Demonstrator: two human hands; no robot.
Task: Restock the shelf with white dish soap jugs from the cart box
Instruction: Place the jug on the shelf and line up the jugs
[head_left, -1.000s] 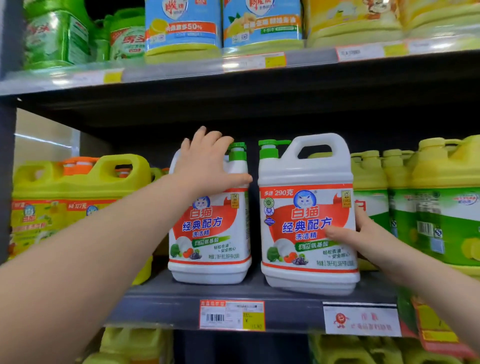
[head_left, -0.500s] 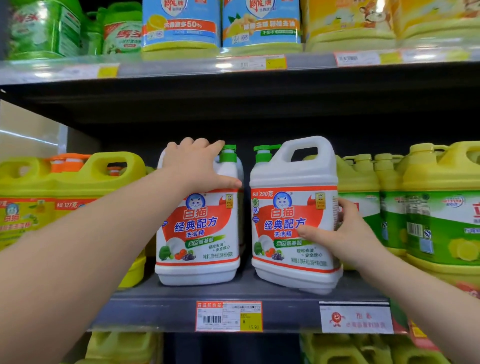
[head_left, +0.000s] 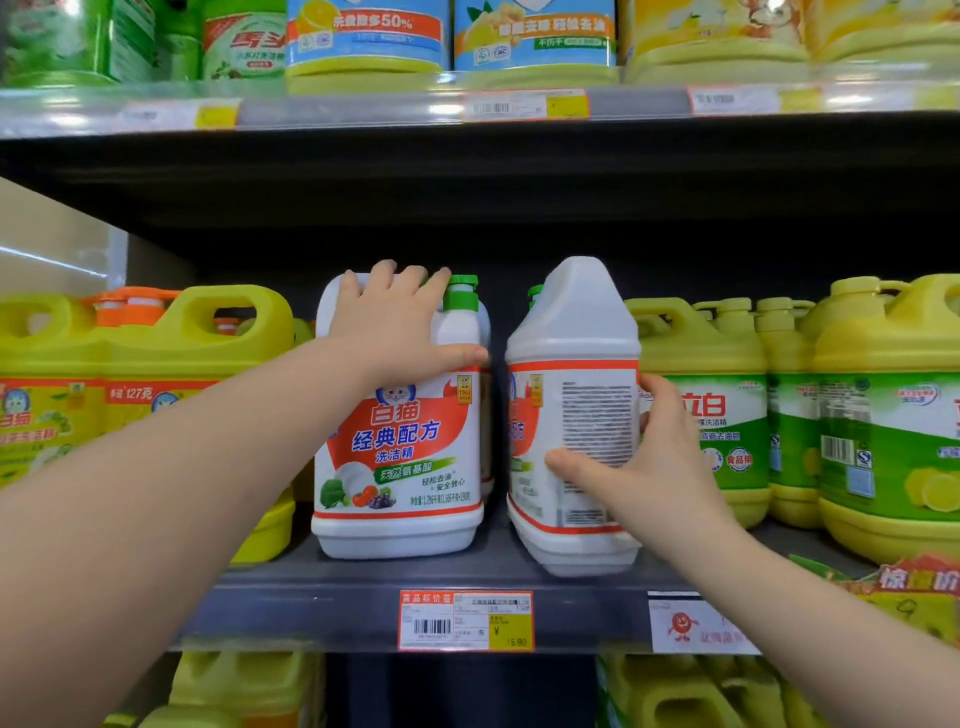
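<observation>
Two white dish soap jugs on the middle shelf, side by side with a narrow gap between them, and a hand on each. The left jug faces front: white body, red-banded label with blue characters, a cat face, vegetables at the bottom, a green pump cap at its top right. The left hand lies over its top, fingers curled over the handle, thumb stretched along the shoulder, so the handle itself is covered. The right jug shows its narrow side and back label, near the shelf's front edge. The right hand clasps it, thumb pressed on the back label and fingers wrapped round the far edge, their tips partly out of sight.

The back label's print is too blurred to read. The right jug's green cap is only a sliver behind its body, and whether its base sits flat I cannot tell. Yellow jugs stand to the left and green-labelled ones to the right, the outermost cut by the frame. A price tag hangs below.
</observation>
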